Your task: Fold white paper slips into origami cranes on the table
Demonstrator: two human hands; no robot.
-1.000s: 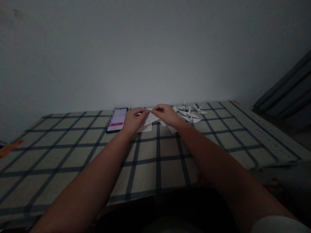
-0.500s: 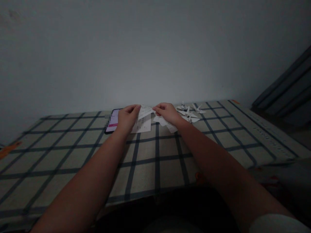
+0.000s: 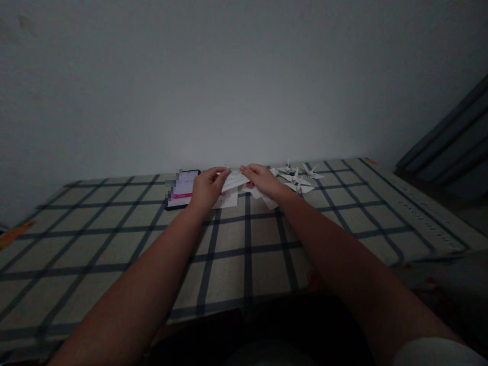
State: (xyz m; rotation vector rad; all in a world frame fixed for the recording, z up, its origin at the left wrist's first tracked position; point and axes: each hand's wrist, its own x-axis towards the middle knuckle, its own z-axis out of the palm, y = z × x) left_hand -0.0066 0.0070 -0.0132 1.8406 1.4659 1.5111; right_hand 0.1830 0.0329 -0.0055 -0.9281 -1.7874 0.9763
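Close together, hands (image 3: 208,189) (image 3: 263,182) on apparently folded paper (image 3: 235,179).

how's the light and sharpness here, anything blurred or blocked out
Head view: dim overall, the wall paler towards the middle than at the upper corners; head view: the phone screen is lit, blocky pixels masking its left side; head view: print on the paper between left hand and right hand is too soft to read.

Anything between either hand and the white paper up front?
Nothing visible: the left hand and right hand both hold the white paper directly. The phone lies left of it, the paper cranes right, neither in between.
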